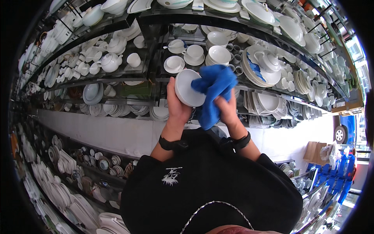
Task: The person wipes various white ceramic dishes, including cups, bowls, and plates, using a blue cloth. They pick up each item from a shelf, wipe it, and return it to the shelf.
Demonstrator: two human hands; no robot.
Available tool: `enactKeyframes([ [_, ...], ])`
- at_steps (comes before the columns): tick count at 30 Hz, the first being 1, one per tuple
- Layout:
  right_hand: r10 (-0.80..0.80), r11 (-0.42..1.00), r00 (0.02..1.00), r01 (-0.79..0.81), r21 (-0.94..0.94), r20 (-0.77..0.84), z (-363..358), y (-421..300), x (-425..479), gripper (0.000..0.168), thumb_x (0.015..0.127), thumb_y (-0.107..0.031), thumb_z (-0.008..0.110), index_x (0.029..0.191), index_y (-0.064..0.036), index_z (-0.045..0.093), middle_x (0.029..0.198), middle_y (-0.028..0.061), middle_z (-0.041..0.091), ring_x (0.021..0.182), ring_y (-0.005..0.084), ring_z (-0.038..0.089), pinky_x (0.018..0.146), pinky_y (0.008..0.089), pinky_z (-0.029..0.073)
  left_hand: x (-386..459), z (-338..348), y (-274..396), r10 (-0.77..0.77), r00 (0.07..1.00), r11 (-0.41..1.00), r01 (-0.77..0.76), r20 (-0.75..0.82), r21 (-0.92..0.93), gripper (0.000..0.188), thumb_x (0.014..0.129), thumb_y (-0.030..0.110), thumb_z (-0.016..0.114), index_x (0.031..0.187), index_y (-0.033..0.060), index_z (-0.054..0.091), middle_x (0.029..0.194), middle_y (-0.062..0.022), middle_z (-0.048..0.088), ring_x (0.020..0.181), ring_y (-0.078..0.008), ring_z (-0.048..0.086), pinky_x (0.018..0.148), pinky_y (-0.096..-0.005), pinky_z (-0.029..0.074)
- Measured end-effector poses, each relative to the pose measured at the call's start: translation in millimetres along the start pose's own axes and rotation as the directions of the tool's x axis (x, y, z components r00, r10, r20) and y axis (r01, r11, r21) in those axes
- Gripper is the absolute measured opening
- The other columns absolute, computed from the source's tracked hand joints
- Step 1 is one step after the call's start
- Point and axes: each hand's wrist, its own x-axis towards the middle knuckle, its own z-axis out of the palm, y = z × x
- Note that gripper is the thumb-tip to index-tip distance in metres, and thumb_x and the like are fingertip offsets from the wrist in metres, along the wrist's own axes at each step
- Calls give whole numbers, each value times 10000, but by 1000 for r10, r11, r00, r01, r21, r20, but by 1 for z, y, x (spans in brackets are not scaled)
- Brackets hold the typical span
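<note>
My left hand (178,102) holds a white ceramic bowl (187,90) tilted, its hollow inside turned up towards me. A blue cloth (214,90) is bunched in my right hand (226,106). Part of the cloth lies over the right side of the bowl and hides that part of its rim. Its lower end hangs down below the bowl. Just beyond the bowl, on the shelf, stand a white cup on a saucer (174,63), a larger cup (195,52) on its saucer and a stack of white bowls (219,55).
Dark shelves (137,70) packed with crockery run across in front. A white teapot (110,62) stands at left; another teapot (268,60) sits on stacked plates (251,73) at right. More shelved dishes (81,207) lie behind me, across a pale floor (102,127). Cardboard boxes (315,152) stand far right.
</note>
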Motion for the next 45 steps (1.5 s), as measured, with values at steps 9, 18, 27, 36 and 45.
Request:
enactKeyframes([
  [9,-220,904,975,202,-376,-5,0,-11,18,557,810,-167,791,1303,-61,554,1279,161,556,1210,323,536,1051,454,420,7,-6,-9,-111,990,993,113,86,-25,606,1054,512,396,1469,77,473,1336,-109,621,1208,-252,612,1075,-396,462],
  [18,-425,567,877,451,-690,225,28,9,24,488,706,-176,704,1179,-81,631,1280,247,510,1186,478,490,1010,532,429,11,-18,-19,-1,997,992,-10,80,127,523,1088,427,392,1392,21,521,1247,-89,655,1101,-168,637,1003,-324,494],
  [27,-109,686,959,263,-678,262,25,25,23,311,782,-174,638,1020,26,631,966,240,652,922,453,619,797,503,508,11,-2,0,218,912,704,-393,346,592,425,1054,292,477,1300,-16,633,1156,-90,669,1004,-122,597,897,-263,472],
  [36,408,906,895,-422,44,183,12,11,16,359,957,-236,588,1192,35,603,1054,85,683,905,149,658,782,288,538,23,-8,-11,340,743,423,-668,576,612,474,992,326,504,1272,-31,641,1275,-190,644,1159,-284,620,1007,-376,471],
  [45,-287,850,941,337,-404,181,-1,-6,-13,539,953,-157,675,1435,-21,476,1411,111,540,1267,213,535,1088,337,444,35,-1,-7,356,508,294,-858,784,422,598,985,472,465,1273,-24,635,1295,-242,625,1125,-361,633,998,-418,480],
])
